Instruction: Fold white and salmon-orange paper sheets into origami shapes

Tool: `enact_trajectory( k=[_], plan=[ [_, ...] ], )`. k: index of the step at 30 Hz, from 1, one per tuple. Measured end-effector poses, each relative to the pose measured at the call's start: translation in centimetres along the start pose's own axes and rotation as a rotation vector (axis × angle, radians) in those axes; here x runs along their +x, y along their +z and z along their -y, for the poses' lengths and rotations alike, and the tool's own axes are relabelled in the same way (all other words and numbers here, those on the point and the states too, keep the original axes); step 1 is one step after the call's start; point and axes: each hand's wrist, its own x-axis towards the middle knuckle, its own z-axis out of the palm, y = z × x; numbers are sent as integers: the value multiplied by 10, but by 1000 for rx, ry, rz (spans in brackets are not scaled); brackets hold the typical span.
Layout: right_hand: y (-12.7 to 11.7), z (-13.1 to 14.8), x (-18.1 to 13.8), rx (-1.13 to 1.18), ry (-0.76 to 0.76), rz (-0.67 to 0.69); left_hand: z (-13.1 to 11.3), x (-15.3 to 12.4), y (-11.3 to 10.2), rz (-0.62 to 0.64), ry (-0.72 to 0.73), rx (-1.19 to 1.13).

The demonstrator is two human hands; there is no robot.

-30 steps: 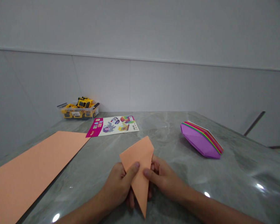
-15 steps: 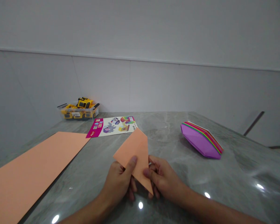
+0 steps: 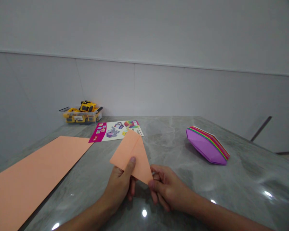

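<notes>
A folded piece of peach paper (image 3: 133, 149) is held up above the table, with a crease running down from its top edge. My left hand (image 3: 121, 183) grips its lower left part, thumb flat on the front and fingers behind. At the lower right corner, my right hand (image 3: 165, 187) pinches the paper between thumb and fingers. The back of the paper and some of the fingers are hidden. Left of my hands lies a large peach sheet (image 3: 45, 166), flat on the table.
A printed paper packet (image 3: 113, 131) lies behind the folded paper. Far left, a clear plastic box (image 3: 80, 117) holds yellow toy vehicles (image 3: 87, 106). On the right sits a purple folded paper shape (image 3: 204, 146) with rainbow edges. The grey marble table (image 3: 173, 141) meets a white wall.
The folded paper has shifted left and turned slightly. Its lower right tip, which hung past my right thumb, is now folded or tucked at my right fingertips. My left hand moved slightly left.
</notes>
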Motion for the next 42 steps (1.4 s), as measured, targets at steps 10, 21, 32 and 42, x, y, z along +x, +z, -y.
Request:
enact_trajectory(
  k=[10,21,32,42],
  plan=[
    [10,1,-4,-638,-306,-275,-8,6,1,-117,151,-262],
    [10,10,-7,-489,-229,-233,-4,2,-4,200,158,-392],
    [6,-10,3,-167,-125,-337,0,3,-3,234,172,-562],
    [1,-9,4,-79,-176,-498,-7,5,-2,183,78,-492]
  ],
)
